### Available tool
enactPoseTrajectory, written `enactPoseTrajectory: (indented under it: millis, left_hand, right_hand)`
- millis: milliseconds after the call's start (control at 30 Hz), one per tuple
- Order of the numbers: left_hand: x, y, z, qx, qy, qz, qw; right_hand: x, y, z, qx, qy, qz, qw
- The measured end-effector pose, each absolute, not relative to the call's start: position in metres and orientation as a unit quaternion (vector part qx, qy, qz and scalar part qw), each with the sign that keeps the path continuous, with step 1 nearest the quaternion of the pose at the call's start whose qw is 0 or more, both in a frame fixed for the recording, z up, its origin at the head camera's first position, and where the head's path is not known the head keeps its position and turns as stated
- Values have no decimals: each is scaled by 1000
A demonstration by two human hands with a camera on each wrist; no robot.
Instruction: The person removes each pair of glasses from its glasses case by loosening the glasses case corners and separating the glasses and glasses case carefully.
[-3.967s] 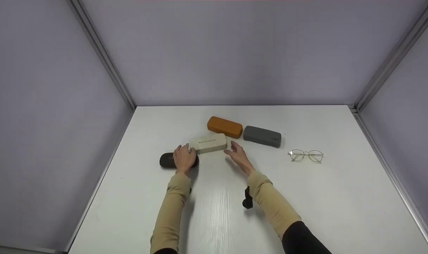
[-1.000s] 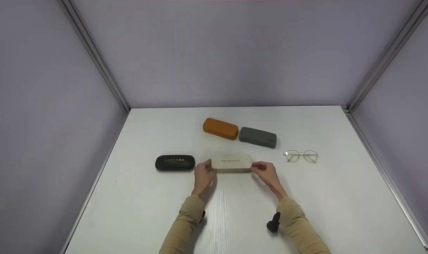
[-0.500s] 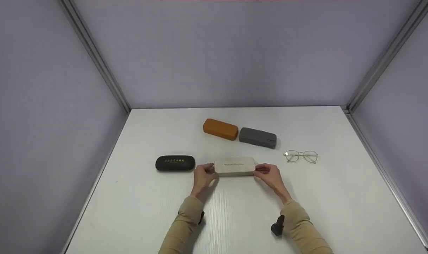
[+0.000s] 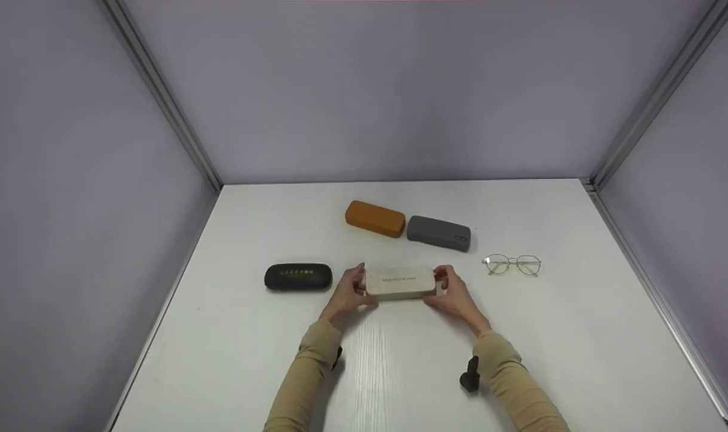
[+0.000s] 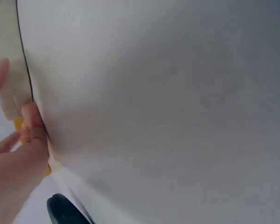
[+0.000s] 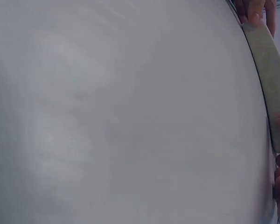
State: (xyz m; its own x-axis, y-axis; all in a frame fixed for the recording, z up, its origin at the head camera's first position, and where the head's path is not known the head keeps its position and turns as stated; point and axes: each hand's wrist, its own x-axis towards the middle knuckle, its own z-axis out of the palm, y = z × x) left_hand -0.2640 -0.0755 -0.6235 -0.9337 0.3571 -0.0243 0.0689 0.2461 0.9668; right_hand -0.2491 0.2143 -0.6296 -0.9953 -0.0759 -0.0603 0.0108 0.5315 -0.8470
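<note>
A cream glasses case (image 4: 400,282) with small lettering on its lid lies closed on the white table. My left hand (image 4: 347,295) grips its left end, the thumb along the front side and the fingers curled at the end. At the right end my right hand (image 4: 457,297) holds it the same way, thumb in front. The left wrist view has the pale case (image 5: 9,42) at its left edge beside the left fingers (image 5: 32,116). Along the right edge of the right wrist view the case (image 6: 266,70) stands between both hands; much of the right hand is cut off.
A black glasses case (image 4: 297,277) with gold lettering lies just left of the left hand. Behind are an orange case (image 4: 375,219) and a grey case (image 4: 439,233). Wire-framed glasses (image 4: 512,264) rest on the table (image 4: 592,336) at the right. Panel walls border the back and sides.
The cream case has come nearer and to the right, away from the orange case. My left hand has left the black case. Lately both hands have shifted their hold, thumbs now in front.
</note>
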Motion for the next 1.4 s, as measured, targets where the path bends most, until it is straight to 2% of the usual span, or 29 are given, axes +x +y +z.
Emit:
enactPoseTrajectory:
  millis: [200, 533, 700, 1400]
  left_hand:
    - [-273, -71, -634, 185, 796, 562, 125]
    - [-276, -70, -632, 167, 812, 540, 144]
    - [-276, -71, -632, 146, 809, 549, 151]
    - [-275, -72, -636, 149, 819, 538, 137]
  right_hand:
    - [-253, 210, -637, -46, 872, -485, 47]
    - [-252, 214, -645, -123, 899, -420, 13]
    - [-251, 217, -651, -131, 905, -405, 0]
    - [-244, 216, -663, -151, 899, -403, -81]
